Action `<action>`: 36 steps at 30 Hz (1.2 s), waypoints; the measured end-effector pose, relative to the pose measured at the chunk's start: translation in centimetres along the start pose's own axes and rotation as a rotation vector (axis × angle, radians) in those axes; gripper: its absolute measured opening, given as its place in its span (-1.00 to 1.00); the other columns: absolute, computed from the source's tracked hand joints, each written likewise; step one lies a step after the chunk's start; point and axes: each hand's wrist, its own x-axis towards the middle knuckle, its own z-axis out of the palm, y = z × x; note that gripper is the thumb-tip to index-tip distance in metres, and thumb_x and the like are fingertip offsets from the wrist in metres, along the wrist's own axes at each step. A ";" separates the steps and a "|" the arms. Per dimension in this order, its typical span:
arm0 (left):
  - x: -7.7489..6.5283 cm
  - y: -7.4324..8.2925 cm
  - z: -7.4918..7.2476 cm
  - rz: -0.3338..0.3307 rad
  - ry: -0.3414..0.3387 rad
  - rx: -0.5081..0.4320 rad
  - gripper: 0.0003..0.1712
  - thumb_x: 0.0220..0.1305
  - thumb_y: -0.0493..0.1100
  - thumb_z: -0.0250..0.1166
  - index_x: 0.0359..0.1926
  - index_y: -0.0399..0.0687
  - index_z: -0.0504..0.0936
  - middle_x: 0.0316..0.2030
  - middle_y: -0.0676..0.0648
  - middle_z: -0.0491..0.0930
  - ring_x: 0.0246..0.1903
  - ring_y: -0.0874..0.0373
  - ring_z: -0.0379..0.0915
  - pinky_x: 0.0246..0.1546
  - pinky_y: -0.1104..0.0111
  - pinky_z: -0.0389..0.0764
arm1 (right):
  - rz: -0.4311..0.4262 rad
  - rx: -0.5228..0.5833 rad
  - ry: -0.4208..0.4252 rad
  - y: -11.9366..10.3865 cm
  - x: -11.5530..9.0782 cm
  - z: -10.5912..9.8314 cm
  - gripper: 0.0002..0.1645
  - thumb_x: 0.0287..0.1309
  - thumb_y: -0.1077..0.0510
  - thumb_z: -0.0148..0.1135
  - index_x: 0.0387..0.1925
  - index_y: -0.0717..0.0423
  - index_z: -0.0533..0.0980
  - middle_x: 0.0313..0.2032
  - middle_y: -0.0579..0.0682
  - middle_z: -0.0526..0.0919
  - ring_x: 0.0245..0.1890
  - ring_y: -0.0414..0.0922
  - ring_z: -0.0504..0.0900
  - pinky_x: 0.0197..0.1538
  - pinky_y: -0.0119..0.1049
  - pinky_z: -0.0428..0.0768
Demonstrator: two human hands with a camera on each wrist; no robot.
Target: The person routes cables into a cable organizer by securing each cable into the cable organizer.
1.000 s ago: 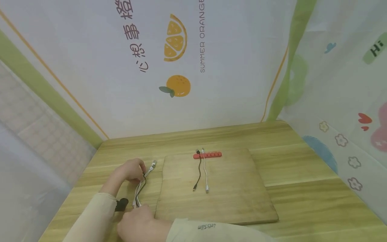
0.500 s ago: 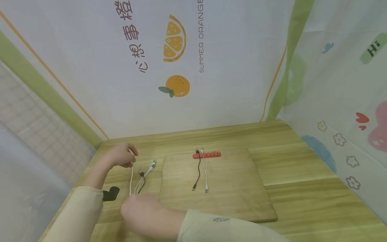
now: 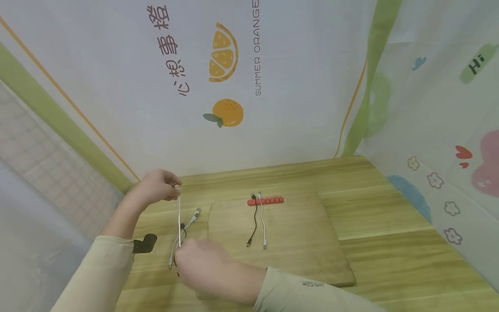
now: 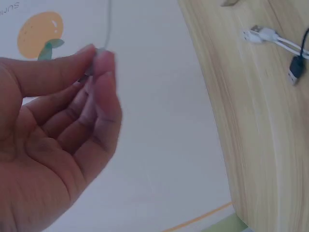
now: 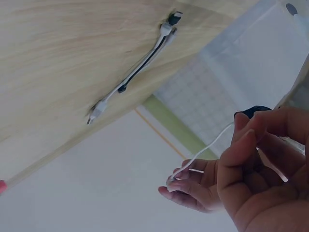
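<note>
A short white USB cable (image 3: 179,219) stretches between my two raised hands above the table. With thumb and fingertips my left hand (image 3: 156,187) pinches its upper end; a metal plug tip shows between them in the left wrist view. Lower and nearer, my right hand (image 3: 208,265) pinches the other end, which its fingers hide. Beneath the held cable, more white cables (image 3: 191,222) and a black cable (image 5: 145,61) lie bunched on the table. To the right, another black cable (image 3: 255,219) and a white cable (image 3: 263,221) rest across a red cable holder (image 3: 271,200).
The red holder sits near the back edge of a wooden board (image 3: 300,242) on the wood-grain table (image 3: 393,255). A printed white curtain (image 3: 292,86) rises behind the table. A black piece (image 3: 145,243) sticks out at the left sleeve.
My hands have lifted one white cable out of the bunch. The left hand rose away from the table, and the right hand moved slightly right and up, drawing the cable straight.
</note>
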 end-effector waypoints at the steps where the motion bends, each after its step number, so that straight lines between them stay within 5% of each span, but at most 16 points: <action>1: 0.1 0.2 0.1 0.015 0.015 0.020 -0.57 0.39 -0.28 0.33 0.17 -0.52 0.60 -0.13 -0.31 0.77 -0.28 0.12 0.73 -0.15 0.22 0.77 | 0.006 0.018 0.001 0.3 -0.2 0.0 -0.77 0.33 -0.05 0.42 -0.48 -0.22 0.65 -0.50 -0.30 0.61 -0.57 -0.44 0.41 -0.63 -0.59 0.35; 10: 1.8 2.1 1.7 0.121 0.143 0.173 -0.73 0.36 -0.20 0.44 -0.01 -0.27 0.75 -0.14 -0.23 0.80 -0.30 0.08 0.75 -0.23 0.23 0.66 | 0.023 -0.013 0.042 2.4 -2.2 -0.3 -0.85 0.33 0.09 0.38 -0.40 -0.05 0.67 -0.46 -0.20 0.64 -0.55 -0.40 0.47 -0.62 -0.62 0.39; 21: 4.5 6.2 5.3 0.208 0.227 0.150 -0.90 0.35 -0.29 0.42 -0.14 -0.23 0.74 -0.24 -0.18 0.77 -0.23 -0.03 0.71 -0.23 0.22 0.68 | 0.070 -0.076 0.161 5.0 -4.5 -0.3 -0.81 0.24 0.14 0.42 -0.49 -0.04 0.62 -0.53 -0.20 0.57 -0.56 -0.35 0.50 -0.59 -0.53 0.45; 28: 7.0 9.1 8.9 0.258 0.223 0.157 -0.91 0.34 -0.34 0.42 -0.15 -0.20 0.75 -0.25 -0.16 0.77 -0.32 0.04 0.64 -0.31 0.29 0.63 | 0.104 -0.125 0.188 7.3 -6.4 1.1 -0.79 0.21 0.16 0.42 -0.54 -0.03 0.63 -0.58 -0.18 0.54 -0.61 -0.35 0.45 -0.68 -0.49 0.43; 36: 9.9 11.0 13.6 0.305 0.187 0.381 -0.86 0.39 -0.30 0.37 -0.07 -0.15 0.77 -0.14 -0.06 0.78 -0.11 0.05 0.68 -0.05 0.15 0.72 | 0.120 -0.124 0.118 10.0 -8.2 2.4 -0.80 0.15 0.21 0.44 -0.55 -0.02 0.62 -0.56 -0.14 0.60 -0.55 -0.30 0.51 -0.57 -0.42 0.50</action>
